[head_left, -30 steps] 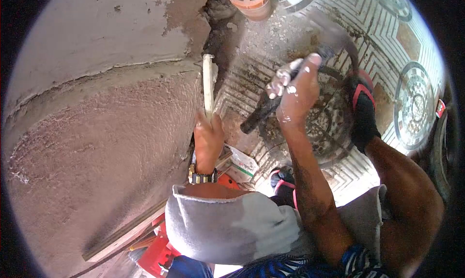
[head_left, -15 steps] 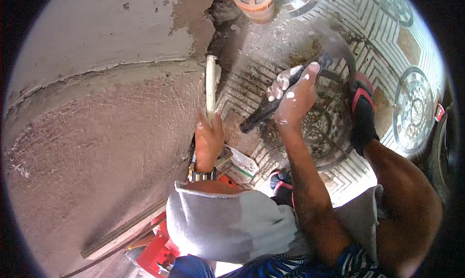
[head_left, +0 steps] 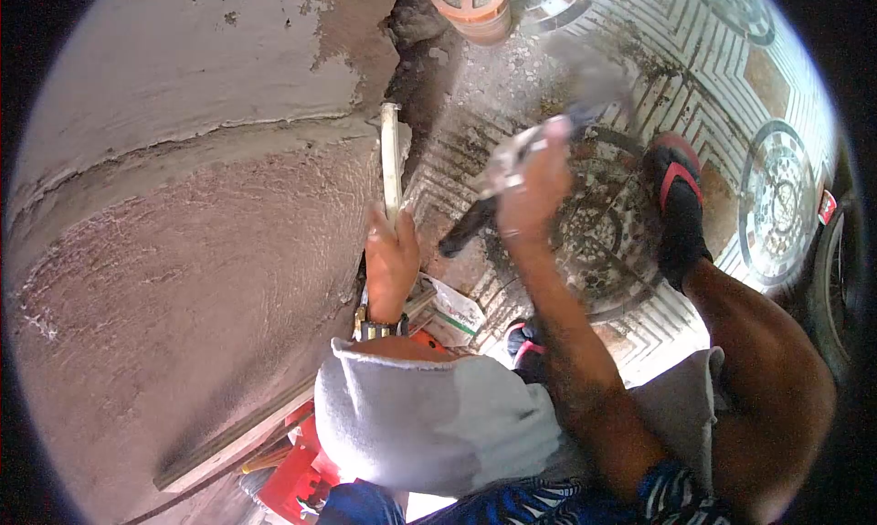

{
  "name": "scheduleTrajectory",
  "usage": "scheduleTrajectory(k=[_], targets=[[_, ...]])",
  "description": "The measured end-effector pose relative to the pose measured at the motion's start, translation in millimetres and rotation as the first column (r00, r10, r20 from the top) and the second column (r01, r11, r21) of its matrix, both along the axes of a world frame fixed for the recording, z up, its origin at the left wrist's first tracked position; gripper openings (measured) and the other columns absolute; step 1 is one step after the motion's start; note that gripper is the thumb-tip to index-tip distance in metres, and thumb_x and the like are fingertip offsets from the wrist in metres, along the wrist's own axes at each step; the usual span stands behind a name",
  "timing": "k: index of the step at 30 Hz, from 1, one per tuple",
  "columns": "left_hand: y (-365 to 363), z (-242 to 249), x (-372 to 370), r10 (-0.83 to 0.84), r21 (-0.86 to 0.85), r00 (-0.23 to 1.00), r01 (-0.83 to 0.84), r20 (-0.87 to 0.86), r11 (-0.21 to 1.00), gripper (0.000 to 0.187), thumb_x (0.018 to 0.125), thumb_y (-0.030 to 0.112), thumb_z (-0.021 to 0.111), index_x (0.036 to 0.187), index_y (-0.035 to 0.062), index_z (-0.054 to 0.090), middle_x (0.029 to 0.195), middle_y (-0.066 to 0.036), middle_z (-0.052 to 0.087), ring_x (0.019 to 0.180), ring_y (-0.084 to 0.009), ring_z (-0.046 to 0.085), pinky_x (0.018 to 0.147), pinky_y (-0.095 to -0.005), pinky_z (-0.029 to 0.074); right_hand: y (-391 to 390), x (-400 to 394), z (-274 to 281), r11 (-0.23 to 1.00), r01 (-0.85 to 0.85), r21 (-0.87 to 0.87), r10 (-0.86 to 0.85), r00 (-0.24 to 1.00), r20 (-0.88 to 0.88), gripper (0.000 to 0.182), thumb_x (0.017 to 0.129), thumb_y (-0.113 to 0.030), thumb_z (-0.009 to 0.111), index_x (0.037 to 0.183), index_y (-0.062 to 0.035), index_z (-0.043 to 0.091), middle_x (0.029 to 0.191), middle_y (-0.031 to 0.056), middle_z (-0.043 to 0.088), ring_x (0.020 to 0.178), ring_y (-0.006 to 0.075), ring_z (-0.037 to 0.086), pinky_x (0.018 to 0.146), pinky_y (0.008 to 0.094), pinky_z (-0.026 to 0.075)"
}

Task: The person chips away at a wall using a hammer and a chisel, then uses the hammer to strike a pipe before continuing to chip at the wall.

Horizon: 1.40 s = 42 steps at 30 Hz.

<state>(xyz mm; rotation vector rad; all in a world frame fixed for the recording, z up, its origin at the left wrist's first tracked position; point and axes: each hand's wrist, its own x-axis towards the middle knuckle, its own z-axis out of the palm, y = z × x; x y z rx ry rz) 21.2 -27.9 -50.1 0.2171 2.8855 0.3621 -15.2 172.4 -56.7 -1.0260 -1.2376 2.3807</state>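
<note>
My left hand (head_left: 393,265) is closed around the lower end of a pale, narrow strip (head_left: 390,164), which stands against the broken edge of the plastered wall (head_left: 210,251). To the right, my right hand (head_left: 533,178) grips a dark-handled tool (head_left: 470,228). The tool's head is smeared by motion above the hand, so its shape cannot be made out. White paste or dust marks the right fingers. A gap of patterned floor lies between the two hands.
An orange container with a slotted lid (head_left: 469,0) stands at the top. Patterned tiles (head_left: 781,205) cover the floor. Feet in black socks and red-strapped sandals (head_left: 681,182) rest on it. A wooden board (head_left: 233,434) and red box (head_left: 297,479) lie lower left.
My right hand and the tool have moved left and slightly down, and are now blurred. My left hand keeps its hold on the strip; the whole view has shifted slightly.
</note>
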Motion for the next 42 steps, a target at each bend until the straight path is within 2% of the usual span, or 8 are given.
scheduleTrajectory(k=[3,12,16,20,25,29,33,42], targets=[[3.9,-7.2,-3.3,-0.056,0.009,0.998,0.056,-0.040,0.998,0.047,0.090,0.015,0.058,0.134,0.0045,0.044,0.121,-0.045,0.043,0.075,-0.0496,0.058,0.060,-0.0495,0.050,-35.6,1.7,-22.0,0.763,-0.594,0.255,0.531,0.801,0.276,0.049,0.097,-0.050,0.044,0.104,-0.0036,0.057,0.063,0.0040,0.056,0.058,0.0124,0.055,0.045,0.0267,0.043],[-11.1,-14.3,-3.2,-0.182,-0.046,0.968,0.176,-0.172,0.983,0.044,0.089,0.006,0.056,0.133,0.0077,0.048,0.119,-0.043,0.046,0.077,-0.0465,0.059,0.061,-0.0462,0.051,19.6,-7.1,24.9,0.968,0.094,-0.232,-0.116,0.989,-0.087,0.040,0.101,-0.045,0.039,0.077,-0.0127,0.045,0.054,0.0005,0.045,0.044,0.0087,0.048,0.037,0.0216,0.038],[-8.7,-10.8,2.5,-0.399,-0.376,0.896,0.308,-0.193,0.874,0.041,0.089,0.005,0.056,0.130,0.0100,0.052,0.118,-0.041,0.048,0.076,-0.0431,0.060,0.058,-0.0418,0.051,-58.7,6.4,-52.8,0.876,-0.178,0.448,0.130,0.982,0.137,0.047,0.100,-0.045,0.039,0.084,-0.0031,0.053,0.060,0.0096,0.055,0.055,0.0238,0.056,0.052,0.0394,0.046],[-19.4,-16.1,-4.2,-0.449,-0.360,0.806,0.317,-0.385,0.878,0.039,0.091,0.006,0.055,0.130,0.0110,0.053,0.118,-0.042,0.048,0.074,-0.0428,0.059,0.057,-0.0406,0.051,-25.9,6.7,-32.7,0.914,-0.393,0.104,0.362,0.904,0.228,0.052,0.098,-0.048,0.042,0.077,-0.0013,0.052,0.058,0.0102,0.056,0.054,0.0244,0.058,0.053,0.0403,0.048],[-4.7,2.3,-10.8,0.074,0.030,0.989,-0.079,0.131,0.996,0.044,0.089,0.007,0.059,0.132,0.0070,0.048,0.110,-0.036,0.051,0.071,-0.0420,0.058,0.056,-0.0424,0.050,8.2,-9.2,16.0,0.967,0.044,-0.252,-0.053,0.998,-0.031,0.050,0.097,-0.048,0.044,0.072,-0.0049,0.047,0.055,0.0052,0.052,0.046,0.0158,0.054,0.044,0.0287,0.044],[-6.7,-1.7,-16.9,-0.047,0.085,0.998,0.044,0.031,0.995,0.044,0.090,0.008,0.058,0.132,0.0030,0.045,0.093,-0.031,0.055,0.065,-0.0414,0.055,0.056,-0.0458,0.048,-49.3,-3.1,-30.0,0.814,-0.458,0.356,0.373,0.884,0.284,0.058,0.095,-0.054,0.042,0.085,0.0019,0.056,0.064,0.0164,0.058,0.063,0.0308,0.061,0.065,0.0434,0.049],[21.6,22.7,-21.4,0.235,0.131,0.958,-0.257,0.162,0.957,0.050,0.095,0.024,0.054,0.131,-0.0068,0.039,0.077,-0.030,0.052,0.059,-0.0344,0.049,0.053,-0.0455,0.043,-21.3,-3.3,-45.4,0.867,-0.491,0.088,0.434,0.829,0.352,0.062,0.095,-0.056,0.042,0.095,0.0041,0.058,0.070,0.0213,0.060,0.070,0.0366,0.060,0.073,0.0468,0.047],[28.2,36.4,3.3,0.318,0.318,0.918,-0.382,0.236,0.868,0.039,0.097,0.028,0.049,0.118,-0.0047,0.043,0.076,-0.021,0.051,0.063,-0.0262,0.049,0.055,-0.0387,0.041,31.1,-3.3,23.7,0.944,-0.291,-0.157,0.312,0.942,0.128,0.046,0.096,-0.049,0.051,0.078,-0.0062,0.050,0.059,-0.0025,0.045,0.047,0.0074,0.045,0.043,0.0264,0.039]])
